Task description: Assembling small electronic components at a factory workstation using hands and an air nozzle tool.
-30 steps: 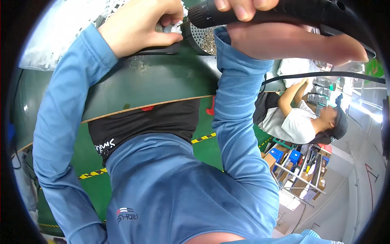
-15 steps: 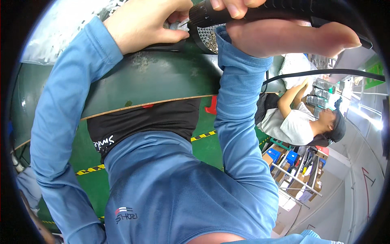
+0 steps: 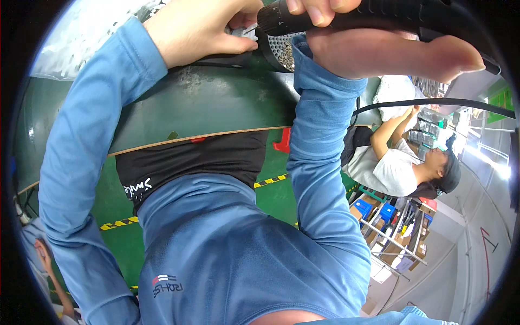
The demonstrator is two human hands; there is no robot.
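My right hand (image 3: 374, 51) is closed around a black electric screwdriver (image 3: 379, 17), held level with its ringed nose to the left. A thin bit runs from the nose to a small pale plastic part (image 3: 248, 32). That part is pinched between the thumb and fingers of my left hand (image 3: 197, 30); the fingers partly hide it. Just below the nose, a dark dish with a perforated plate holds small metal screws (image 3: 285, 54).
A green worktop (image 3: 211, 108) runs beneath my forearms. At the upper left lies a clear bag (image 3: 76, 46) of white parts. A black cable (image 3: 433, 102) crosses on the right. A seated co-worker (image 3: 398, 165) is beyond it, near shelves of boxes (image 3: 392, 227).
Both hands, with the screwdriver and the part, sit slightly further right in the picture. At the lower left, another person's arm has come further into view.
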